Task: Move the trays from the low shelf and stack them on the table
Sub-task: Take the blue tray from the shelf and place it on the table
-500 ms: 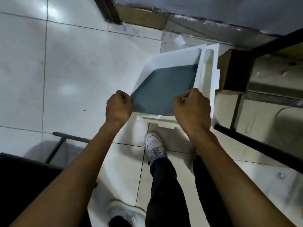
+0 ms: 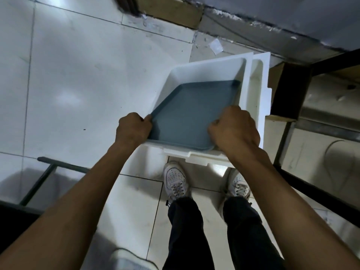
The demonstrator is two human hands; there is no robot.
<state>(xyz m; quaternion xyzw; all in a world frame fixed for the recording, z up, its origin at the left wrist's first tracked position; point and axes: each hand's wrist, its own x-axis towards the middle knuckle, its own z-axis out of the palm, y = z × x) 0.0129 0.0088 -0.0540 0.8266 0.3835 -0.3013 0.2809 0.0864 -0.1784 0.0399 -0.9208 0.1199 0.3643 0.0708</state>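
I hold a stack of trays out in front of me, above the floor. A flat blue-grey tray lies inside a deep white tray. A second white tray with a narrow compartment sits under them and sticks out to the right. My left hand is closed on the near left corner of the stack. My right hand grips the near right side, with its fingers over the blue-grey tray's edge. The undersides of the trays are hidden.
White floor tiles spread to the left. A black metal shelf frame with a lower steel shelf stands at the right. A cardboard box sits by its corner. A dark table leg frame is at the lower left. My feet stand below the trays.
Both feet now stand side by side under the trays, the right foot having come forward. The trays remain gripped in both hands and the shelf frame sits slightly further right.
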